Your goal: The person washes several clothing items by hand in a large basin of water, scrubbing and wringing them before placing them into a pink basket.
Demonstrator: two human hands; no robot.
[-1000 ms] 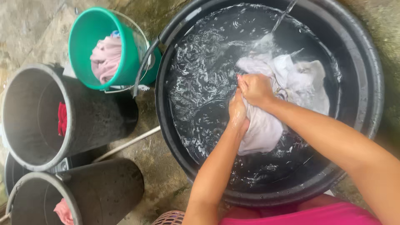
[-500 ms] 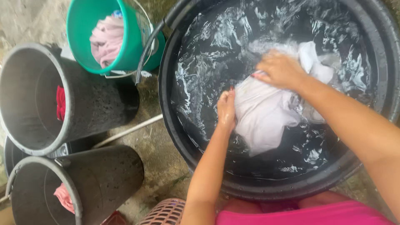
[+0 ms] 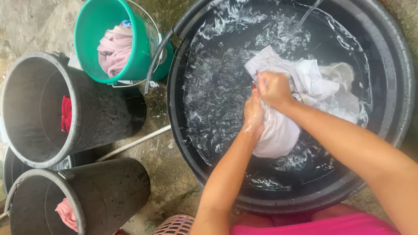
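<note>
white cloth [image 3: 283, 130] bunched between both hands, in tub [image 3: 183, 130]

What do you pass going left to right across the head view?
Grey bucket → green bucket → black tub → left hand → right hand → white cloth

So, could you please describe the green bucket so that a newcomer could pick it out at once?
Start at the big black tub of water where both hands scrub a white cloth. Just left of its rim stands the green bucket, holding pale pink cloth. It is the only green container; the buckets below it are dark grey.
</note>
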